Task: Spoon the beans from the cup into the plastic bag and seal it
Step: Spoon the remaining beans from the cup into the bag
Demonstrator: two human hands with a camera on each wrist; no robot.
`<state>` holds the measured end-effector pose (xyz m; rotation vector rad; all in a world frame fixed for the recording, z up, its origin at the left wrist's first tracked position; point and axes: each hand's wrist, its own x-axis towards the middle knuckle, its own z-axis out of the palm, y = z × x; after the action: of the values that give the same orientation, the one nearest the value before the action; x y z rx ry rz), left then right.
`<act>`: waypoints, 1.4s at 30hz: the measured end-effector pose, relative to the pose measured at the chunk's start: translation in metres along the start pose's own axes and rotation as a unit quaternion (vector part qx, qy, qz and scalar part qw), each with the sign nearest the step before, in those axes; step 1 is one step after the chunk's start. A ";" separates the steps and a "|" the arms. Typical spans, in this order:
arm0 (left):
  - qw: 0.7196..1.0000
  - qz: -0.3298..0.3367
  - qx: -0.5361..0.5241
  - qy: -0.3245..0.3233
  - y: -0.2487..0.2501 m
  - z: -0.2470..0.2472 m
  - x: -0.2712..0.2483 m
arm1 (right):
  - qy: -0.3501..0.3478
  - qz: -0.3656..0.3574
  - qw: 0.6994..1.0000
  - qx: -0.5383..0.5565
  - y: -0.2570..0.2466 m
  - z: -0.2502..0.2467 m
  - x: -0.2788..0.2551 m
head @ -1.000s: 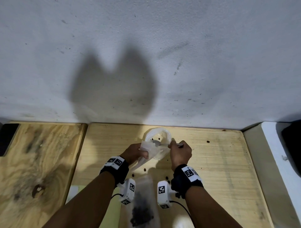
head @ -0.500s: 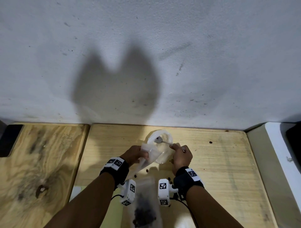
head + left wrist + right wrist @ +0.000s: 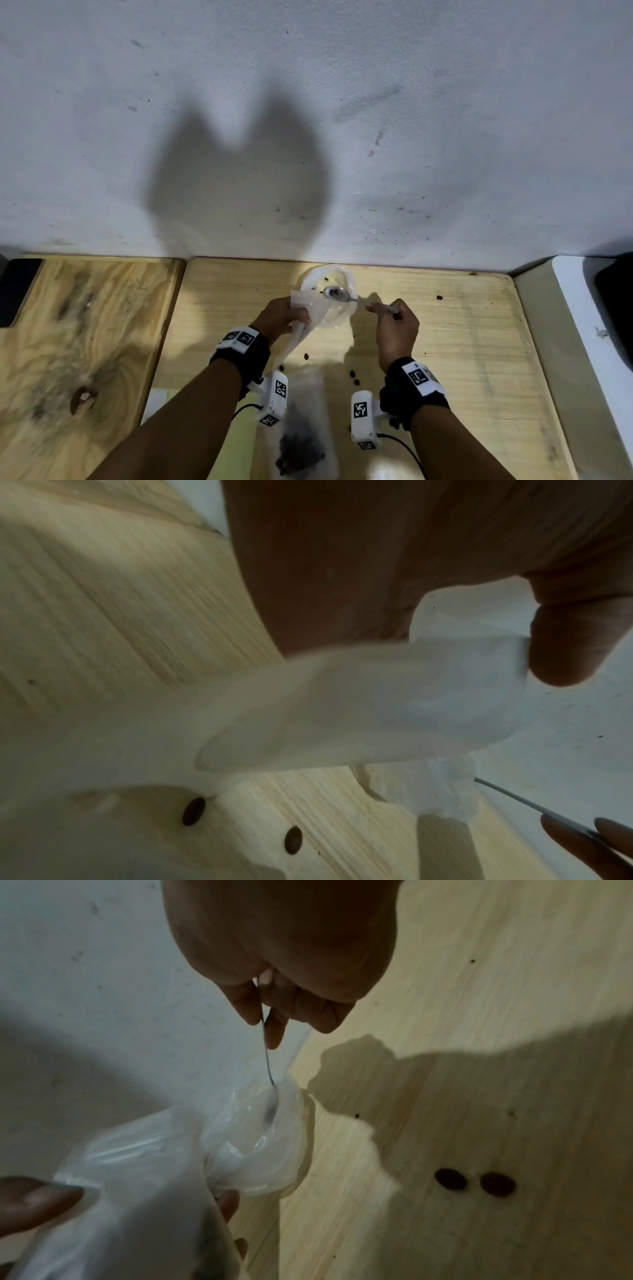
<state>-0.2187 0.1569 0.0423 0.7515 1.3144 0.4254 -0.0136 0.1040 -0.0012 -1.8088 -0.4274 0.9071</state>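
Mid-scoop. My right hand (image 3: 394, 325) pinches spoon (image 3: 346, 297) handle; bowl of spoon down in cup (image 3: 344, 277) by wall, cup nearly empty, few beans (image 3: 334, 292) left. My left hand (image 3: 279, 317) grips bag (image 3: 303, 327) near mouth, just beside cup. Strays (image 3: 352, 377) lie on table (image 3: 445, 342). Next: lift spoon level, tip into bag mouth; needs mouth held wide.

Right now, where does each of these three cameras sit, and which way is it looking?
Head: on the person's head, looking forward and down at the wooden table and wall; both forearms show.
Left wrist: looks along the left hand, which pinches the plastic bag.
Right wrist: looks along the right hand, which holds the spoon in the cup.
All three show the bag and spoon.
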 end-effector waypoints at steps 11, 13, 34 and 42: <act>0.999 -0.015 0.032 -0.015 -0.001 0.004 -0.002 | 0.033 -0.065 0.993 -0.095 -0.012 0.030 -0.003; 0.999 0.005 0.050 -0.015 -0.002 0.004 -0.001 | 0.027 -0.069 0.992 -0.100 -0.011 0.032 -0.004; 0.980 0.064 0.185 -0.027 -0.005 -0.005 0.004 | 0.051 -0.068 0.991 -0.105 -0.006 0.012 -0.026; 0.989 0.061 0.132 -0.013 -0.003 0.004 0.008 | 0.024 0.004 0.999 -0.042 0.004 0.023 -0.022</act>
<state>-0.2131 0.1586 0.0348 1.0588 1.3194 0.3402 -0.0459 0.1027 -0.0007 -1.9071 -0.4339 0.8614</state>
